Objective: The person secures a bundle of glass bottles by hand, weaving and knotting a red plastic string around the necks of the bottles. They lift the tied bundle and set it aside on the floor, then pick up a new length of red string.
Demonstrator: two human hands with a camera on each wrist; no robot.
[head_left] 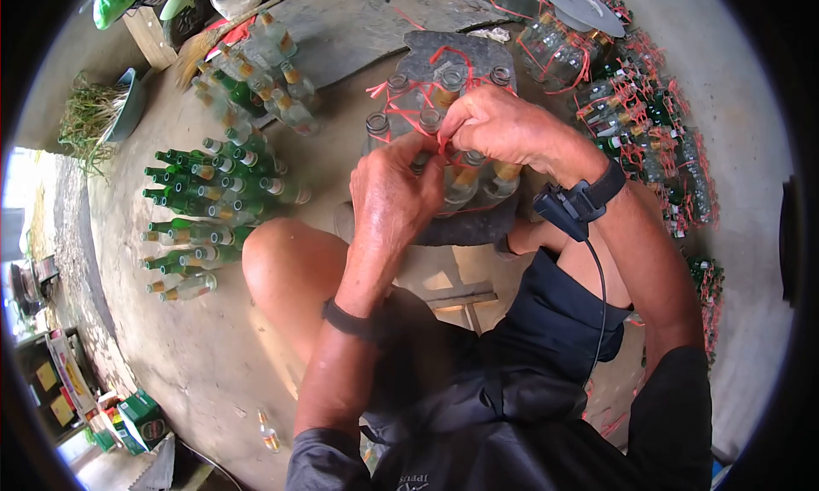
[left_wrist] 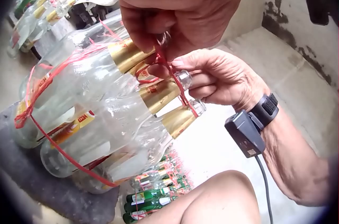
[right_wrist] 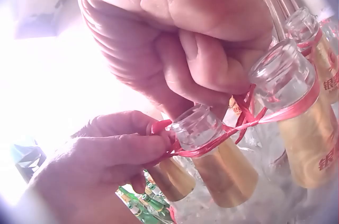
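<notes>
A cluster of clear glass bottles [head_left: 465,184] with gold neck labels stands upright on a dark slab [head_left: 465,232] between the person's knees. Red plastic string [right_wrist: 244,126] loops around the bottle necks, and another strand circles the bodies lower down. The left hand [head_left: 397,188] pinches the string close beside one bottle mouth. Across from it, the right hand [head_left: 512,131] grips string between thumb and curled fingers, just above the necks. In the right wrist view, a gold-necked bottle [right_wrist: 226,177] stands between the two hands, string drawn round its neck.
Loose green bottles [head_left: 183,177] and clear bottles [head_left: 294,111] stand on the floor at the left. Bundles of bottles tied with red string [head_left: 636,141] line the right wall. A basin of green stalks [head_left: 126,107] sits far left, and a single bottle [head_left: 268,431] stands near the front.
</notes>
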